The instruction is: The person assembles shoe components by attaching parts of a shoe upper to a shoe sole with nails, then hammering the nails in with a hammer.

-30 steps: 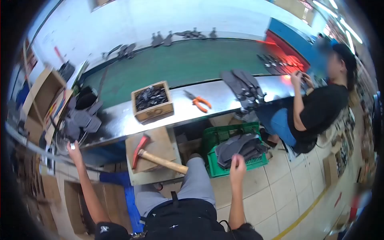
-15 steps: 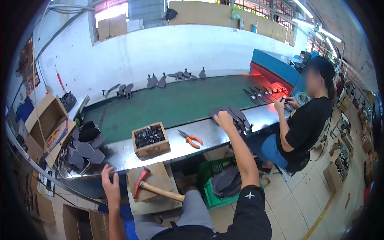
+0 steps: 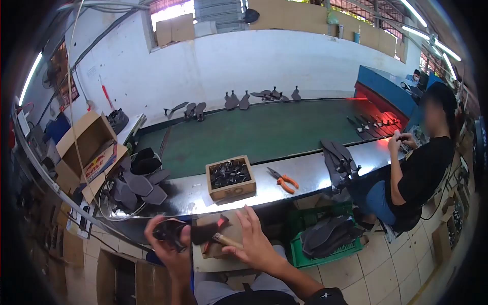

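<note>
My left hand (image 3: 170,249) grips a dark sandal sole (image 3: 204,230) by its end, where black strap parts show; the sole is blurred and held over a wooden block. My right hand (image 3: 254,243) is open, fingers stretched, with its palm side close to the hammer's handle. The hammer (image 3: 227,241), with a red head and wooden handle, lies on the block (image 3: 231,264), partly covered by the sole and the hand. Just beyond, a wooden box (image 3: 233,192) full of small black parts stands on the metal ledge, beside orange-handled pliers (image 3: 284,181).
Grey soles lie in a wire basket (image 3: 114,216) at left and in a green crate (image 3: 300,259) below. More soles (image 3: 335,160) rest on the ledge. Others stand along the far side of the green conveyor belt (image 3: 244,127). A co-worker (image 3: 422,168) sits at right.
My right hand has left the soles on the ledge and come back beside the hammer. The left hand, empty before, now holds a dark sole over the block. The view has turned left.
</note>
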The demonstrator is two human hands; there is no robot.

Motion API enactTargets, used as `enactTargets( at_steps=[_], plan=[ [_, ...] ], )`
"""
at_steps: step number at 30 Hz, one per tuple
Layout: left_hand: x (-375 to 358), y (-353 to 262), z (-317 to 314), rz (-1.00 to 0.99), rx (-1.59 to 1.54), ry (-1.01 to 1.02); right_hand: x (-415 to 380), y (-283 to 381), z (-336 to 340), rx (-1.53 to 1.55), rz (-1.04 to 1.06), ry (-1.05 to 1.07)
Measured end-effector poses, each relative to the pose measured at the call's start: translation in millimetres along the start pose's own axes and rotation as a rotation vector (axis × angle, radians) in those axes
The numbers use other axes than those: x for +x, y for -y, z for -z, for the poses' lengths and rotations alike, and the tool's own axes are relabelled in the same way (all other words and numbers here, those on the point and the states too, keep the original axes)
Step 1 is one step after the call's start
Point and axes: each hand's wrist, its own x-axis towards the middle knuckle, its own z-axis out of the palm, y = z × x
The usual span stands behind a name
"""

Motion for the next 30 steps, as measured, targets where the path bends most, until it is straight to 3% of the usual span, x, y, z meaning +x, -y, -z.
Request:
enactTargets(
  at_steps=[1, 4, 5, 6, 9, 11, 13, 15, 16, 19, 21, 23, 27, 28, 30],
  plan=[
    [2.8, -7.6, 6.3, 0.028, -0.086, -0.065, -16.4, -6.8, -15.7, -0.155, 0.006, 0.027],
    [9.1, -2.5, 34.7, -0.044, -0.045, -0.117, -62.6, -26.7, -32.4, -0.426, -0.073, 0.431],
    [9.3, 0.1, 41.9, -0.054, -0.038, -0.143, -70.2, -32.7, -32.5, -0.406, -0.204, 0.475],
    [8.6, -1.1, 47.7, 0.097, -0.101, -0.051, -76.6, -37.6, -28.8, -0.388, -0.340, 0.523],
    [7.4, 15.9, 37.2, 0.200, -0.187, 0.182, -85.2, -52.5, 1.6, -0.323, -0.171, 0.385],
    [6.2, 17.1, 16.3, 0.389, -0.305, 0.299, -92.4, -56.4, 11.5, -0.040, -0.317, 0.175],
    [2.2, 64.2, -12.8, 0.123, -0.047, 0.392, -99.1, -52.9, 20.4, 0.127, -0.444, 0.016],
    [-9.2, 116.2, -44.9, 0.115, 0.046, 0.480, -111.2, -44.6, 31.4, 0.189, -0.562, -0.094],
    [-17.9, 146.7, -56.7, 0.017, 0.249, 0.502, -127.7, -47.4, 36.4, 0.231, -0.686, -0.014],
    [-8.5, 175.5, -85.5, 0.019, 0.208, 0.343, -118.2, -13.4, 49.0, 0.834, -0.936, -0.129],
    [34.4, 155.9, -102.8, 0.098, 0.103, 0.454, -121.4, -7.7, 52.5, 0.938, -0.966, -0.230],
    [66.9, 185.7, -131.4, -0.129, 0.330, 0.584, -138.0, -16.7, 47.2, 1.068, -0.930, -0.283],
    [100.8, 215.5, -165.1, -0.478, 0.636, 0.848, -162.1, -33.5, 37.8, 0.502, -0.909, -0.172],
    [106.2, 216.6, -167.8, -0.557, 0.687, 0.901, -146.3, -23.3, 40.5, 0.463, -0.636, -0.307],
    [114.9, 220.3, -171.7, -0.699, 0.770, 0.991, -145.9, -30.2, 34.7, 0.427, -0.553, -0.306]
  ],
)
